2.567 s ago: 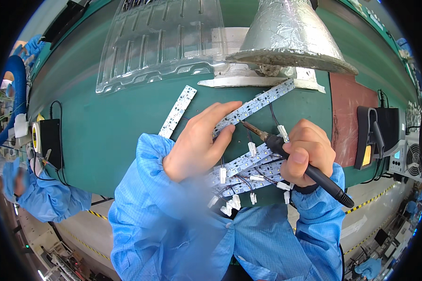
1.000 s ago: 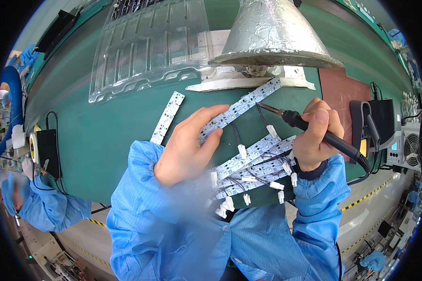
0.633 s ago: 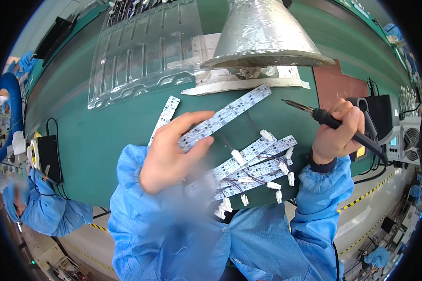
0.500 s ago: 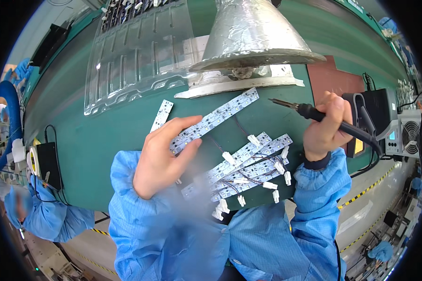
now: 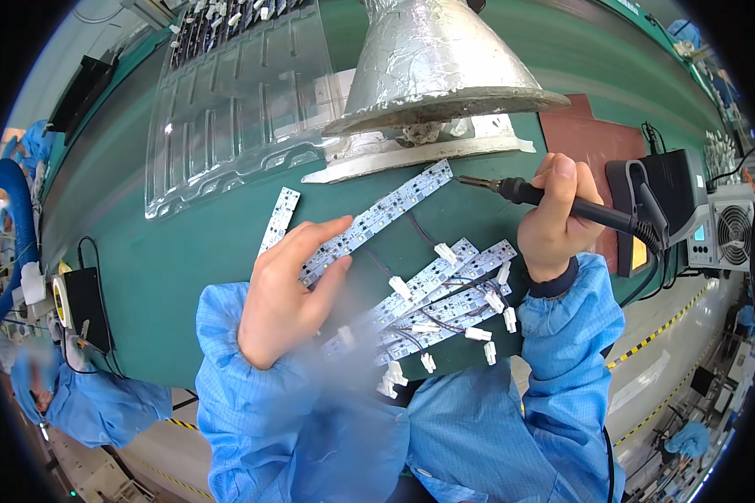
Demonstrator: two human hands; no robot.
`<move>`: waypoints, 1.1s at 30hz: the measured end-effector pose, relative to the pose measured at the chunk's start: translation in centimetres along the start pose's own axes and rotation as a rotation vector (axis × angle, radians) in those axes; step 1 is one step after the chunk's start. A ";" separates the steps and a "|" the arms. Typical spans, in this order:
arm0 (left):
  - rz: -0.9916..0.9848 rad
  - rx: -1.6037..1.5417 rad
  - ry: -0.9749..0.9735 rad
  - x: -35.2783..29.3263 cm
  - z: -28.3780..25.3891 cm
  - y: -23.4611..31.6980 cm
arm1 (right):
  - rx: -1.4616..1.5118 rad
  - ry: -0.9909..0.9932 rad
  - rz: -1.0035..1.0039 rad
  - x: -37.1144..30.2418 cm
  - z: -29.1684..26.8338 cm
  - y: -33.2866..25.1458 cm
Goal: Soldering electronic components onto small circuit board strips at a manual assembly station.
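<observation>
My left hand [image 5: 289, 285] grips one end of a long white LED circuit board [image 5: 387, 216] between thumb and fingers, over the green mat. The board slants up to the right toward a metal cone. In my right hand [image 5: 555, 218] is a black soldering iron [image 5: 528, 194], closed in the fingers like a pen. Its tip lies close to the board's far end; whether they touch I cannot tell. Below the held board lies a pile of similar LED boards [image 5: 445, 289] with dark wires and white connectors [image 5: 400, 287]. Another LED board [image 5: 278, 220] lies partly behind my left hand.
A foil-covered metal cone [image 5: 440, 67] stands over a white base [image 5: 419, 155] at the back. Left of it is a clear plastic tray [image 5: 235, 126] with boards behind. A soldering station [image 5: 717, 230] and brown pad [image 5: 591, 138] are at right. A co-worker's blue sleeve [image 5: 113, 407] shows at left.
My right hand has moved left with the soldering iron, bringing its tip close to the board's far end. My left hand keeps its hold on the board. The whole view has shifted slightly.
</observation>
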State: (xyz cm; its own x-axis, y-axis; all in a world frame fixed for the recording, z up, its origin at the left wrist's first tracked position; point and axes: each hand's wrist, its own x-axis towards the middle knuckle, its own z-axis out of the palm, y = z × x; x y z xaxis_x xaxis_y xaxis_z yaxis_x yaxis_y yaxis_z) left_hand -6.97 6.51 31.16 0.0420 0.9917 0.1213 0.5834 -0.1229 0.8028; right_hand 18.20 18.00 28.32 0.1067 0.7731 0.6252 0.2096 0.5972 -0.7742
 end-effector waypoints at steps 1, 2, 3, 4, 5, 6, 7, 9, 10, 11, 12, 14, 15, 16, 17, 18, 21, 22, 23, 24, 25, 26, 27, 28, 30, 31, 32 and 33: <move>0.000 0.000 0.000 0.0 0.0 0.0 | -0.001 0.000 0.000 0.0 0.0 0.0; -0.014 -0.009 -0.003 0.0 0.0 0.0 | 0.000 -0.002 0.000 0.0 0.0 0.1; -0.030 -0.016 -0.006 0.0 0.0 0.0 | 0.002 -0.003 0.001 0.0 0.1 0.1; -0.030 -0.016 -0.006 0.0 0.0 0.0 | 0.002 -0.003 0.001 0.0 0.1 0.1; -0.026 -0.012 -0.001 0.0 0.0 -0.1 | -0.007 -0.002 0.003 0.0 0.1 0.0; -0.022 -0.009 0.004 0.0 0.0 -0.1 | -0.017 0.000 0.004 0.0 0.1 0.0; -0.022 -0.009 0.003 0.0 0.0 -0.1 | -0.018 0.001 0.005 0.0 0.1 0.1; -0.051 -0.015 -0.012 0.0 -0.1 0.1 | -0.001 0.006 -0.006 0.0 0.2 0.1; -0.051 -0.015 -0.013 0.0 -0.1 0.1 | -0.001 0.007 -0.006 -0.1 0.2 0.1; -0.043 -0.007 -0.008 0.0 0.0 0.0 | 0.000 0.011 -0.003 -0.1 0.2 0.1; -0.035 0.000 -0.002 0.0 0.0 0.0 | 0.001 0.015 -0.001 -0.1 0.2 0.1; -0.044 -0.004 -0.002 0.0 0.0 0.0 | 0.004 0.011 -0.005 -0.1 0.2 0.2; -0.052 -0.008 -0.001 0.0 0.0 0.0 | 0.007 0.008 -0.009 -0.1 0.2 0.2; -0.052 -0.008 -0.001 0.0 0.0 0.0 | 0.007 0.008 -0.008 -0.1 0.2 0.2; -0.044 0.001 0.004 0.0 0.0 0.1 | 0.004 0.008 -0.001 -0.1 0.2 0.1; -0.036 0.009 0.008 0.0 0.0 0.1 | 0.000 0.008 0.005 -0.1 0.2 0.1; -0.049 0.001 0.000 0.1 0.0 0.1 | 0.010 0.005 -0.011 -0.1 0.2 0.4; -0.049 0.000 -0.001 0.1 0.0 0.2 | 0.010 0.006 -0.011 -0.1 0.2 0.4; -0.073 -0.004 0.000 0.1 0.0 0.4 | 0.016 0.002 -0.010 -0.1 0.2 0.4; -0.097 -0.009 0.001 0.1 0.0 0.4 | 0.023 -0.001 -0.009 -0.1 0.1 0.4; -0.097 -0.009 0.001 0.1 0.0 0.4 | 0.023 -0.001 -0.009 -0.1 0.1 0.4; -0.096 -0.021 0.007 0.0 0.1 0.3 | 0.019 -0.001 -0.007 0.0 0.1 0.4; -0.096 -0.034 0.013 0.0 0.1 0.3 | 0.016 -0.001 -0.005 0.0 0.2 0.4; -0.096 -0.033 0.013 0.0 0.1 0.3 | 0.016 -0.001 -0.004 -0.1 0.2 0.4; -0.094 -0.015 0.009 0.0 0.0 0.5 | 0.010 -0.002 0.005 0.0 0.2 0.2; -0.094 -0.015 0.010 0.0 0.1 0.4 | 0.010 -0.002 0.005 -0.1 0.2 0.3; -0.095 -0.024 0.011 0.0 0.1 0.3 | 0.017 -0.004 0.005 -0.1 0.2 0.4; -0.095 -0.033 0.012 0.0 0.2 0.3 | 0.024 -0.006 0.005 -0.1 0.1 0.4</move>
State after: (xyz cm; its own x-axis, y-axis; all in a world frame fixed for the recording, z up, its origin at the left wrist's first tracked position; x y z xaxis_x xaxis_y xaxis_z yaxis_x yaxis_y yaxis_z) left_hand -6.64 6.45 31.31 -0.0219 0.9985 0.0507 0.5570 -0.0299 0.8300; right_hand 18.18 18.18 27.92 0.1018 0.7774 0.6207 0.1860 0.5980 -0.7796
